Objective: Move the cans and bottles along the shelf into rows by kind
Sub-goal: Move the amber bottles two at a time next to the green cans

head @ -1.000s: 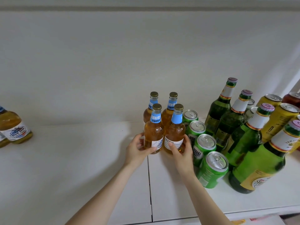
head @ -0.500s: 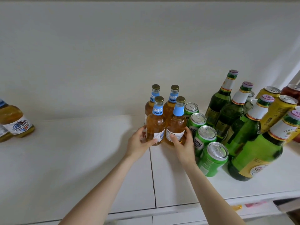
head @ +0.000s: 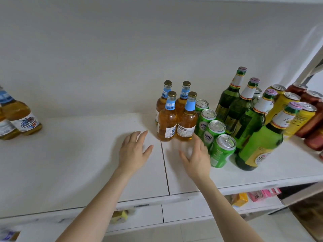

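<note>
**Four amber bottles grouped, both hands open in front of them**

From my feed I saw four amber bottles (head: 176,117) with blue neck labels standing upright in a tight two-by-two block on the white shelf (head: 70,154), close to its back wall. Touching them on the right ran a row of four green cans (head: 211,130), lined from back to front edge. Beyond those stood four tall green bottles (head: 251,119) in a similar line, then yellow cans (head: 286,105) and red-brown cans (head: 312,109) at the far right.

My left hand (head: 133,151) hovered over the shelf just left of the amber block, fingers straight and spread, holding nothing. My right hand (head: 196,158) was blurred but plainly open too, fingers splayed, in front of the block and just beside the nearest green can, gripping nothing. A seam (head: 164,170) in the shelf ran between the two hands.

Well apart at the far left edge stood two more amber bottles (head: 19,117), partly cut off. Below, a lower shelf showed yellow and pink packets (head: 258,196).
</note>
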Available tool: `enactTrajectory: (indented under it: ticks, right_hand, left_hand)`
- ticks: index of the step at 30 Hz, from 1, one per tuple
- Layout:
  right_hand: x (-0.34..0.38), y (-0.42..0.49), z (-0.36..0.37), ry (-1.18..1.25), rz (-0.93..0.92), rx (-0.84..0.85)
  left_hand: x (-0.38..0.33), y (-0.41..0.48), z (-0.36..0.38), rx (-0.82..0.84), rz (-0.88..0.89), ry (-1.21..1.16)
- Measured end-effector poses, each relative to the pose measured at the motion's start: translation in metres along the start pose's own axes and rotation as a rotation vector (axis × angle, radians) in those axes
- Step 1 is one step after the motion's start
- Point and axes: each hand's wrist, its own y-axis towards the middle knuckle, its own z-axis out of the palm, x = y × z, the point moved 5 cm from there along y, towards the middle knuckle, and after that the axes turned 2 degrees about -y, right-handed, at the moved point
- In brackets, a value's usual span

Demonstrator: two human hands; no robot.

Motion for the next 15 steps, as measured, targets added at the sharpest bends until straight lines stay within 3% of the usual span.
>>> enactTrajectory:
  ticks: [9,15]
  right_hand:
    - [0.027,-0.061,-0.021,-0.371,-0.143,-0.062]
    - [0.053,-0.111,-0.024,-0.488,-0.191,0.032]
  left_hand:
    - [0.003,-0.065,-0.033,-0.044,0.066,0.249]
    - [0.010,-0.128,-0.071,-0.015,0.042,0.319]
